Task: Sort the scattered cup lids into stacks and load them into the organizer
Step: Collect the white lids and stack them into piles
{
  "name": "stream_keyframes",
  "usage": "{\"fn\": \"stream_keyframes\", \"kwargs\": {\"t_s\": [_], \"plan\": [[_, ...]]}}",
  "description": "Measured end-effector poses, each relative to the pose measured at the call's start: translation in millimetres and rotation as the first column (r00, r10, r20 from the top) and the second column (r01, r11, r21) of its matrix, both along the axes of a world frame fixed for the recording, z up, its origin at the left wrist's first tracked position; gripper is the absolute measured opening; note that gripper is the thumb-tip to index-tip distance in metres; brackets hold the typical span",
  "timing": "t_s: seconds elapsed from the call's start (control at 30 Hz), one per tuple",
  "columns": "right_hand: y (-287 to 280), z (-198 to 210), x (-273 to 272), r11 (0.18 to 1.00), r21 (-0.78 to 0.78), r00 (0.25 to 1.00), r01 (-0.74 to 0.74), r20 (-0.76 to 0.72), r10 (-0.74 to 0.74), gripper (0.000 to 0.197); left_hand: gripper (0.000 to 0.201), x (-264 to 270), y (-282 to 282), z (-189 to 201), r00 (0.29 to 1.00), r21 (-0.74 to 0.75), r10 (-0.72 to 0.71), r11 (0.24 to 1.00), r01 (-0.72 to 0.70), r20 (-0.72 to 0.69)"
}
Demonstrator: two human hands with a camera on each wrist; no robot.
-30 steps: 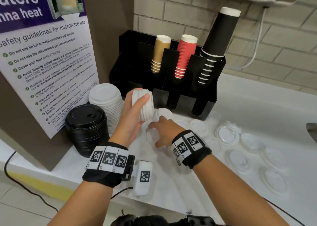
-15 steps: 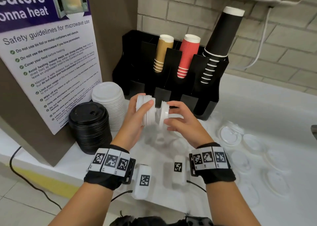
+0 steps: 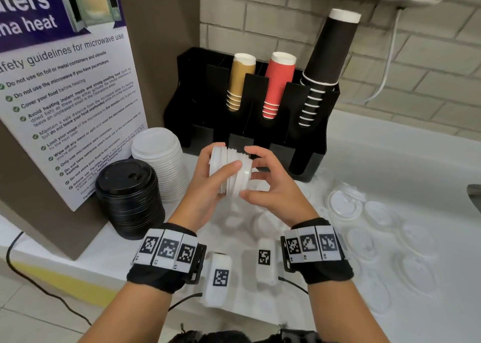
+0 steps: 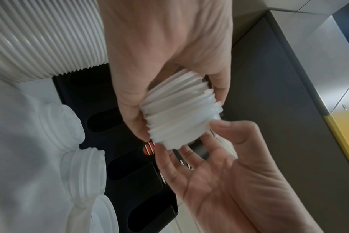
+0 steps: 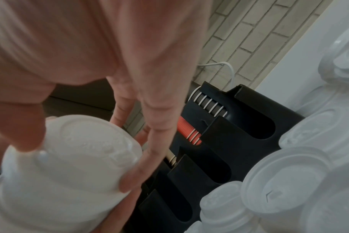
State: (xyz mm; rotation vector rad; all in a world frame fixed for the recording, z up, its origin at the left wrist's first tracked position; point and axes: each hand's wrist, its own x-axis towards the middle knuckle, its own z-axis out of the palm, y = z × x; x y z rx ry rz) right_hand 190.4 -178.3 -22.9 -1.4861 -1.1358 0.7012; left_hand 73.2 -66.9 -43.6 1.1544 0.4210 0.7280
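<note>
Poster point(image 3: 65, 87): "guidelines for microwave use"

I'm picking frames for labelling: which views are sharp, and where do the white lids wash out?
Head view: sharp, but loose lids fade into the white counter. Right wrist: right hand blurred, lid stack soft. Left wrist: mild blur.
</note>
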Motion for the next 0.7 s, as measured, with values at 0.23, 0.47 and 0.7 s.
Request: {"fn": "stream_keyframes", "kwargs": {"t_s": [0.23,0.47,0.7], "plan": [[3.9,0.8,-3.2,0.994,0.106,0.999,0.017,-0.050,-0.011,0.067,0.059,4.7,-6.6,5.7,0.993,0.002,0.081,0.997,-0.082,0.087],[1.4,7.0,-0.6,0.994,0.110,1.000,-0.017,-0.013,0.019,0.064,0.052,6.4,-7.1,7.4,0.992,0.005,0.089,0.996,-0.089,0.088],[0.4,7.8,-1.6,0.997,0.076,1.000,-0.017,-0.013,0.018,0.070,0.055,5.9,-4.9,9.0,0.992,-0.074,0.088,0.994,-0.082,0.087]]}}
